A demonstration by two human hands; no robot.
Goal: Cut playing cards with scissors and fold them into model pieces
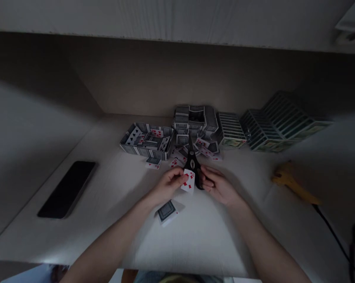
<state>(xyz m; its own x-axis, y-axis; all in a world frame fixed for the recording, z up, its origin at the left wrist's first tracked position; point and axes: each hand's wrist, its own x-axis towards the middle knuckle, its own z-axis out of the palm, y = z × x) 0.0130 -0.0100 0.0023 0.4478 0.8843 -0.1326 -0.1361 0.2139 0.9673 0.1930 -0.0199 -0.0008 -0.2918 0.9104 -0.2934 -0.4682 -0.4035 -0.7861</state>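
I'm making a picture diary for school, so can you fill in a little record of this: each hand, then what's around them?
Left hand: pinching a playing card with red diamonds
Right hand: holding black scissors by a handle
Scissor tips: pointing away from the person
Between the forearms: small stack of cards, back side up
Beyond the hands: loose cards and an open box made of cards
Left side: dark phone, lying flat
Right side: yellow tool with a black cord
Light: dim

Dim light falls on the desktop (207, 236), deep shadow behind.
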